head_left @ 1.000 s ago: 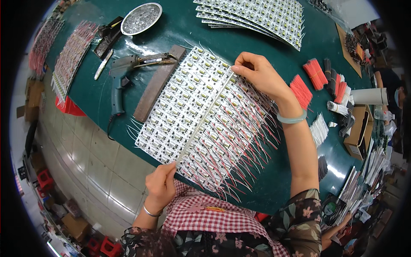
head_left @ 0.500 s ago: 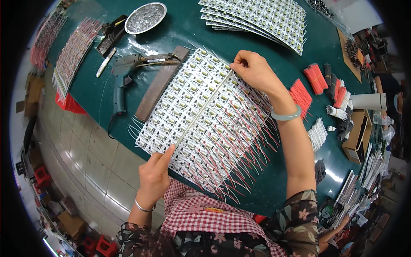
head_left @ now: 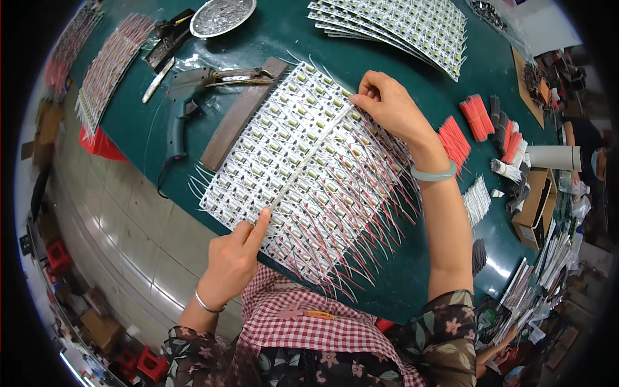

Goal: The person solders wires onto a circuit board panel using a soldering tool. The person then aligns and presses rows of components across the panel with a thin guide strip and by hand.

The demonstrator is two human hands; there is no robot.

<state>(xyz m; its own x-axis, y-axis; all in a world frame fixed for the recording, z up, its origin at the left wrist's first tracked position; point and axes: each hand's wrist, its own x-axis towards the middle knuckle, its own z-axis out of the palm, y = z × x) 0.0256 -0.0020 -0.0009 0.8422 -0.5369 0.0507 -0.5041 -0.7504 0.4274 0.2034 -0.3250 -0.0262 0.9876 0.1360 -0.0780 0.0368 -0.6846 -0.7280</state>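
A white panel of small circuit boards (head_left: 258,151) lies slanted on the table before me, with red and white wires along its right half. Across it runs a thin pale strip (head_left: 305,161). With thumb and index finger, my right hand (head_left: 390,106) pinches the strip's far end at the panel's upper edge. My left hand (head_left: 235,258) is at the near end, its index finger stretched onto the strip and its other fingers curled; the thumb is hidden. Beneath the panel's left side shows a brown bar (head_left: 242,119), beside a grey soldering gun (head_left: 184,106).
Stacked circuit panels (head_left: 400,26) lie at the back. A silver bowl (head_left: 222,18) and a wired panel (head_left: 113,68) are at the far left. Red wire bundles (head_left: 454,145), white wires (head_left: 477,200) and a cardboard box (head_left: 535,209) sit right of my right arm.
My left hand's index fingertip has shifted slightly up and right along the strip. My right hand keeps its pinch at the far end. The whole view has shifted a little.
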